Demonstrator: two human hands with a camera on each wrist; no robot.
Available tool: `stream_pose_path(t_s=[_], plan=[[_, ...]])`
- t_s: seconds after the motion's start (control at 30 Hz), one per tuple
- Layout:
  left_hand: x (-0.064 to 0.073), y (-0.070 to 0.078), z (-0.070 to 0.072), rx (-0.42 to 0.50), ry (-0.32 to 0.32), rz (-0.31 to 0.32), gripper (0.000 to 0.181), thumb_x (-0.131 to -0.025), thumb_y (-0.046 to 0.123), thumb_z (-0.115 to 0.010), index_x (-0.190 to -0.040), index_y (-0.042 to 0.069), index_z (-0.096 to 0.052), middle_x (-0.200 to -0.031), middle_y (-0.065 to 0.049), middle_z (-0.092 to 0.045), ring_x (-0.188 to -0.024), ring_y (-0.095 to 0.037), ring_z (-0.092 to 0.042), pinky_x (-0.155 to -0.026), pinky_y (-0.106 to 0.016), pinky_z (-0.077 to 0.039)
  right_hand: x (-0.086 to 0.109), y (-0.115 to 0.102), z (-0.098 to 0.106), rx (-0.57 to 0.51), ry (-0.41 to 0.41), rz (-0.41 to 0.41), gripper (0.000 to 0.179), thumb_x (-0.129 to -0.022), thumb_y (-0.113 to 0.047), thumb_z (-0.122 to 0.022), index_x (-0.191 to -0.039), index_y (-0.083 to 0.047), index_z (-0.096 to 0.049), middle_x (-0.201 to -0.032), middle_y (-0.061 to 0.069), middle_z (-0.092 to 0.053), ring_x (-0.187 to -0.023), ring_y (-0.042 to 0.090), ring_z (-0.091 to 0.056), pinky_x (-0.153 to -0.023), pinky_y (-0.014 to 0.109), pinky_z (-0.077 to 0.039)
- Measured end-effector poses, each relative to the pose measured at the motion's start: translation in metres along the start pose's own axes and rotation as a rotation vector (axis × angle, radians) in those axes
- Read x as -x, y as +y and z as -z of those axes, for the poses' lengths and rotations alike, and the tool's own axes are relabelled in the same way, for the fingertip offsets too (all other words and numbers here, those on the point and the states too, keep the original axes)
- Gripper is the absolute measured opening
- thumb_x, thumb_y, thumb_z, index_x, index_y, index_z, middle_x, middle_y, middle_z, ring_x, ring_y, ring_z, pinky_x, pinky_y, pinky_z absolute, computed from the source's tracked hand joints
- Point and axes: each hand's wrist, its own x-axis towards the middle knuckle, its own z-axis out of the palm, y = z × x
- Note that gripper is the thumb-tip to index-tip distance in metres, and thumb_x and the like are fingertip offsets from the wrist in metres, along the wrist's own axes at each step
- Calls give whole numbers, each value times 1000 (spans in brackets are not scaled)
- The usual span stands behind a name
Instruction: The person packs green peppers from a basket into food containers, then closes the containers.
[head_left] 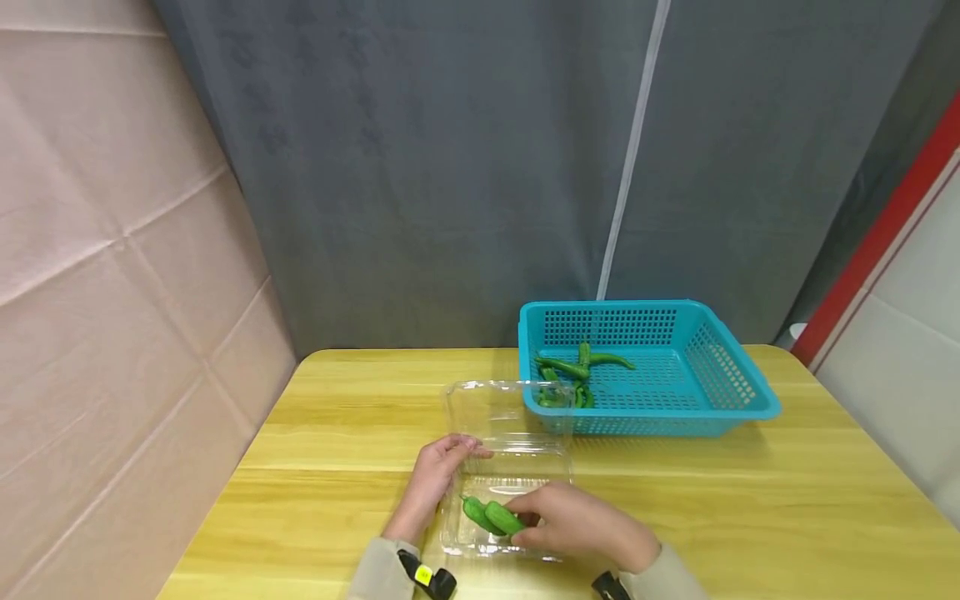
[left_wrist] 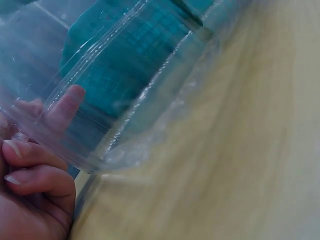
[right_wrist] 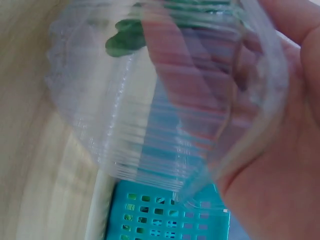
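Note:
A clear plastic clamshell container (head_left: 517, 467) lies opened out on the table, its lid (head_left: 487, 408) tilted up at the far side. My left hand (head_left: 438, 479) pinches the container's left side near the hinge; in the left wrist view the clear wall (left_wrist: 130, 125) passes between the thumb and curled fingers. Over the near compartment, my right hand (head_left: 570, 521) grips a green pepper (head_left: 504, 518). Another green pepper (head_left: 480, 512) lies right beside it in the container. Through the plastic in the right wrist view, the green peppers (right_wrist: 125, 42) show by the fingers.
A blue plastic basket (head_left: 735, 350) stands at the back right of the wooden table (head_left: 337, 433), behind the container. Several long green peppers (head_left: 570, 367) lie in its left part, some seen through the lid. A grey curtain (head_left: 450, 167) hangs behind the table.

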Motion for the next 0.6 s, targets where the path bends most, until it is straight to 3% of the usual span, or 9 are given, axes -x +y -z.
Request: stream_pose_path(t_s=[0.23, 0.6], plan=[[0, -1, 0, 4, 8, -9, 35, -87, 43, -52, -103, 14, -62, -96, 2, -67, -37, -6, -28, -32, -20, -24, -2, -1, -6, 39, 22, -68, 12, -80, -23, -66, -73, -24, -56, -56, -17, -40, -50, -4, -32, -46, 14, -33], [-1, -2, 1, 18, 1, -2, 38, -86, 44, -52, -105, 13, -61, -97, 2, -67, -37, -6, -26, -31, -21, -23, -5, 2, -14, 171, 36, -56, 10, -81, -29, -64, -73, -25, -61, -58, -21, -44, -49, -4, -38, -47, 14, -33]])
